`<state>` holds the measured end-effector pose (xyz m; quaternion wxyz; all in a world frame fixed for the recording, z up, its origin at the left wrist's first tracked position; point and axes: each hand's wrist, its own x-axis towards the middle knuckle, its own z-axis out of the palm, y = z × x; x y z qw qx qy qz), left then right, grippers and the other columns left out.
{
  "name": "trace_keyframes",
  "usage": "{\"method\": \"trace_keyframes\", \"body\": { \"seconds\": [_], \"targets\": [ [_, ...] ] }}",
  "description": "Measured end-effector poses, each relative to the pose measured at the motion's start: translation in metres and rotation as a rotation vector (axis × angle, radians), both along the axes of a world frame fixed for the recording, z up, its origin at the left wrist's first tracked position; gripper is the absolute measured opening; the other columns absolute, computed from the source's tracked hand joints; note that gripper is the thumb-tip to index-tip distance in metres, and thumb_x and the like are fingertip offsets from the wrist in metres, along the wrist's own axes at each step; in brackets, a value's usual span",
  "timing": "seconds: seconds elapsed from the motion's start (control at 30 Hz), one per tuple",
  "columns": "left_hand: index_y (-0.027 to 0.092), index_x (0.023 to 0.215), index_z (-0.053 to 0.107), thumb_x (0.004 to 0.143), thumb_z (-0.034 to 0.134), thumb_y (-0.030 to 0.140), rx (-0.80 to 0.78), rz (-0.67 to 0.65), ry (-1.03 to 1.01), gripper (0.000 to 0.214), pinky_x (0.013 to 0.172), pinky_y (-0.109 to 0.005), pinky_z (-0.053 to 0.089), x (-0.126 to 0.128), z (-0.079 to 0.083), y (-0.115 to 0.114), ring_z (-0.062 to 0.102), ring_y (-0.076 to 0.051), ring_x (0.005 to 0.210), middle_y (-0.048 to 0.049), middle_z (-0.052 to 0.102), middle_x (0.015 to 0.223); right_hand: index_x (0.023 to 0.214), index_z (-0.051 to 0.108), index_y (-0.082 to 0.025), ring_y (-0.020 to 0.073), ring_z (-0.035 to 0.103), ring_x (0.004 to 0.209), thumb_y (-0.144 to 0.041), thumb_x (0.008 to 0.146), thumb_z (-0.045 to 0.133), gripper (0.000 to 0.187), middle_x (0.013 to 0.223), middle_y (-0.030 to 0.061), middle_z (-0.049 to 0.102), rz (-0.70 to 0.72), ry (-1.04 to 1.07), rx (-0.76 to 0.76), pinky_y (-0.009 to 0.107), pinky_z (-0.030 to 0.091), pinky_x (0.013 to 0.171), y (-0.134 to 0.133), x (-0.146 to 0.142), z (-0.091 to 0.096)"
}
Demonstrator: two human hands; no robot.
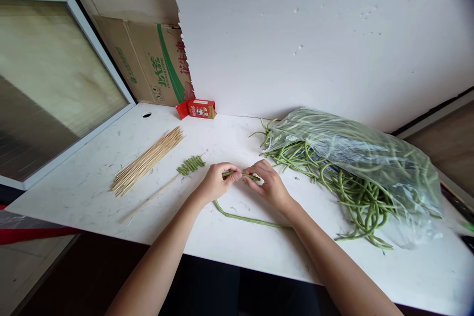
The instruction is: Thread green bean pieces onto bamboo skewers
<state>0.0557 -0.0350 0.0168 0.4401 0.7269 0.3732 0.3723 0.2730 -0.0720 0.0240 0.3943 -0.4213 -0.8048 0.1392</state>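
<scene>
My left hand (218, 181) and my right hand (265, 180) meet over the middle of the white table, both closed on pieces of green long bean. Between the fingertips a short stretch of bean (252, 177) shows. Below them a long bean (252, 220) curves across the tabletop, from under my left hand to behind my right forearm. Left of my hands lies a bamboo skewer (150, 199) with several short bean pieces (190, 164) threaded side by side near its far end.
A bundle of bare skewers (148, 160) lies on the left of the table (222, 242). Long beans (365, 197) spill from a clear plastic bag (355, 128) on the right. A small red box (202, 108) and a cardboard carton (155, 64) stand at the back.
</scene>
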Motion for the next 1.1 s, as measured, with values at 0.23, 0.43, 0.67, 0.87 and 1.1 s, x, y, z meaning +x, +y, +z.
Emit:
{"method": "trace_keyframes", "body": {
  "seconds": [0.23,0.43,0.67,0.87,1.1],
  "targets": [
    [0.019,0.093,0.080,0.095,0.067,0.024,0.159,-0.011,0.049,0.014,0.079,-0.029,0.054,-0.004,0.003,0.004,0.071,-0.018,0.083,-0.0063,0.080,0.091,0.109,0.076,-0.026,0.0253,0.064,0.088,-0.033,0.101,0.067,0.014,0.094,0.0075,0.075,-0.026,0.079,-0.046,0.042,0.052,0.080,-0.006,-0.005,-0.006],
    [0.020,0.094,0.082,0.096,0.068,0.024,0.188,-0.010,-0.074,0.015,0.080,-0.030,0.059,0.000,-0.004,0.006,0.074,-0.018,0.081,-0.0074,0.080,0.088,0.104,0.078,-0.026,0.0256,0.064,0.083,-0.036,0.100,0.068,0.015,0.088,0.0075,0.074,-0.030,0.178,-0.114,0.042,0.052,0.075,-0.006,-0.007,-0.005],
    [0.018,0.092,0.082,0.094,0.070,0.022,0.149,-0.027,-0.147,0.012,0.084,-0.031,0.060,0.000,-0.006,0.005,0.075,-0.018,0.082,-0.0073,0.080,0.088,0.103,0.080,-0.026,0.0246,0.068,0.085,-0.041,0.098,0.070,0.018,0.093,0.0076,0.076,0.032,0.345,-0.278,0.041,0.055,0.078,-0.008,-0.007,-0.004],
    [0.016,0.095,0.082,0.091,0.074,0.029,-0.021,-0.046,-0.223,0.015,0.071,-0.028,0.059,0.001,-0.011,0.005,0.072,-0.016,0.070,-0.0069,0.079,0.085,0.103,0.081,-0.024,0.0238,0.070,0.085,-0.047,0.095,0.075,0.025,0.094,0.0086,0.078,0.064,0.422,-0.376,0.041,0.058,0.079,-0.004,0.000,-0.002],
    [0.016,0.090,0.081,0.091,0.074,0.032,0.011,0.028,-0.162,0.018,0.074,-0.028,0.058,-0.001,-0.010,0.008,0.073,-0.018,0.079,-0.0087,0.080,0.089,0.094,0.078,-0.022,0.0216,0.069,0.082,-0.048,0.093,0.076,0.026,0.091,0.0065,0.076,0.059,0.432,-0.408,0.037,0.058,0.077,-0.003,0.000,-0.001]
  ]
}}
